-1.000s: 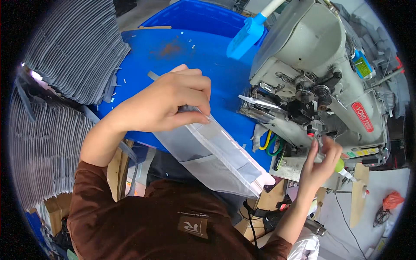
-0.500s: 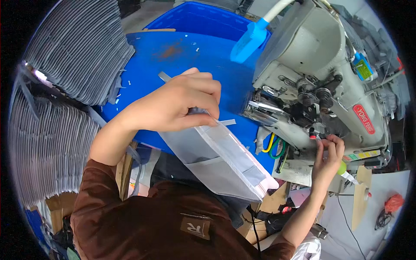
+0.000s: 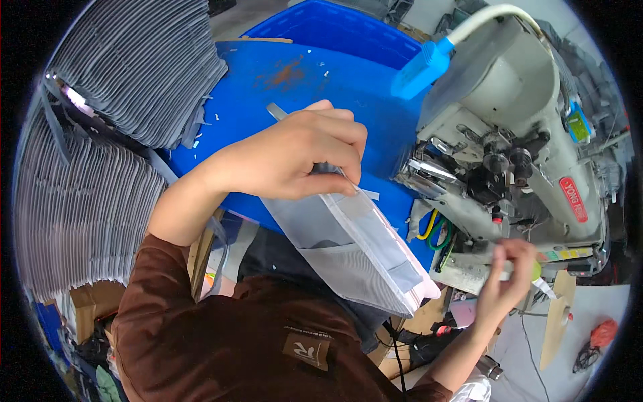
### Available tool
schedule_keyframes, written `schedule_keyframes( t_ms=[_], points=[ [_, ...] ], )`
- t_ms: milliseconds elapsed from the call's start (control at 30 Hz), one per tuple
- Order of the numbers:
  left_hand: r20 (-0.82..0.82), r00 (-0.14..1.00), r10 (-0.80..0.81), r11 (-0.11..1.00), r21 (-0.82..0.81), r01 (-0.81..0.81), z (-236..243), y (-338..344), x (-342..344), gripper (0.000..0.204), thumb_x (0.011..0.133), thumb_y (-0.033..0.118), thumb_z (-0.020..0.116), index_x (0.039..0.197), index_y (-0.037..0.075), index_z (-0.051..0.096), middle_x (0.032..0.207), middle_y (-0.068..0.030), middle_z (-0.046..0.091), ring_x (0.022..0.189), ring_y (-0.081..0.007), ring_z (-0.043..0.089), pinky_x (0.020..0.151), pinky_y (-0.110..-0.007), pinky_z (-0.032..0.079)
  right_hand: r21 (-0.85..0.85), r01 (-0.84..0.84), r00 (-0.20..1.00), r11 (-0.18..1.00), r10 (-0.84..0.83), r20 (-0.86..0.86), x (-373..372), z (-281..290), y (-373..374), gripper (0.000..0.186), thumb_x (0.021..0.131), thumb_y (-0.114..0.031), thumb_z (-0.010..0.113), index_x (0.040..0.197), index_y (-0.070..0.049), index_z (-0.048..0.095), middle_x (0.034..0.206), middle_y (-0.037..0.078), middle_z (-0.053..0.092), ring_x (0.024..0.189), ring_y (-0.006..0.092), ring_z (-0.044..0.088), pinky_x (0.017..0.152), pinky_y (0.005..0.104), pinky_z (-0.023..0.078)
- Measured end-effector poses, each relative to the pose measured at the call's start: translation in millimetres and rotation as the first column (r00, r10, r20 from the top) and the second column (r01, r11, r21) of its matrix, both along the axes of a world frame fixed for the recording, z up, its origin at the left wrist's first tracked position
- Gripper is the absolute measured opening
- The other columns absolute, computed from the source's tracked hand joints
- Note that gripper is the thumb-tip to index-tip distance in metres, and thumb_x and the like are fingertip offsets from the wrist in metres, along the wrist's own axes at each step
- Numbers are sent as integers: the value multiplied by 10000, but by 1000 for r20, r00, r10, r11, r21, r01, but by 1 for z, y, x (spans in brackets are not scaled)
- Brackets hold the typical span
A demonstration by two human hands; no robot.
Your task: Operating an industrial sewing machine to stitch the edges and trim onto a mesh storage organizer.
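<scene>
My left hand (image 3: 311,151) pinches the top edge of a grey mesh pouch (image 3: 341,268) with a pale pink band along its right side, hanging diagonally over the blue table's front edge; a grey strap (image 3: 276,112) sticks out beyond my fingers. My right hand (image 3: 509,268), blurred, is raised at the front of a pale grey industrial sewing machine (image 3: 495,80), below its red-tipped knob (image 3: 496,218); whether anything is between its fingers is unclear. Yellow and green-handled tools (image 3: 435,231) lie beside the machine base.
Tall stacks of grey layered fabric pieces (image 3: 127,80) rise at the left. A blue crate (image 3: 328,23) sits beyond the blue tabletop (image 3: 254,67). A lamp with a blue head (image 3: 422,70) arches over the table. Cables and a red bag (image 3: 603,335) are at lower right.
My right hand has dropped away from the red-tipped knob. My left hand keeps its grip on the pouch, and the whole view has shifted somewhat, the scene sliding rightward.
</scene>
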State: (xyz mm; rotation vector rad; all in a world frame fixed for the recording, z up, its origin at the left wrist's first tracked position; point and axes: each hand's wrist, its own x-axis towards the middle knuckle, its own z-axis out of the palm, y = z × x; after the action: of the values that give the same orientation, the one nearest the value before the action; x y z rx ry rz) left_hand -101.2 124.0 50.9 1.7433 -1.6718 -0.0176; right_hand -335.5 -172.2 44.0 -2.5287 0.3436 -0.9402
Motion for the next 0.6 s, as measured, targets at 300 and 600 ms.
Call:
schedule_keyframes(
  t_ms=[300,600],
  points=[
    [45,999,7,1000,-3,-7,10,-7,3,124,789,195,783,790,100,703,839,-6,595,808,-188,547,770,-347,356,281,-501,820,819,553,-148,39,-2,78,174,806,-52,782,916,-12,655,742,72,542,559,173,539,509,296,427],
    [82,995,-60,998,22,59,13,-27,21,117,777,181,797,785,111,704,806,25,597,807,-170,570,780,-349,358,517,-443,832,732,551,-68,39,-29,84,147,852,-11,731,913,-14,598,696,83,548,556,158,515,513,284,405]
  ],
)
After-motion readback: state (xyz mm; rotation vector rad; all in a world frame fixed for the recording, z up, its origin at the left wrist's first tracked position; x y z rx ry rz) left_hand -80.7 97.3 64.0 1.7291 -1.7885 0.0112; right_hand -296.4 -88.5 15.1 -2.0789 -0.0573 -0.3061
